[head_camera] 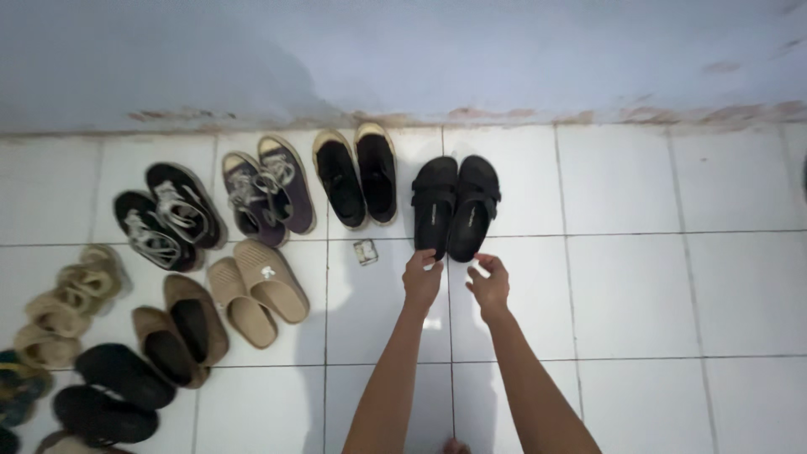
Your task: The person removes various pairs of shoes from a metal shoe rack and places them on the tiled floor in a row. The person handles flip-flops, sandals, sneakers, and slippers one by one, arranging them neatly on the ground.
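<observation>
Two hands: left (421, 282) grips black sandals' (456, 207) heel; right (490, 286) open, empty, just below them.

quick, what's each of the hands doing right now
Left hand: fingers closed on the heel of the left black sandal.
Right hand: open, empty, just short of the right black sandal.
</observation>
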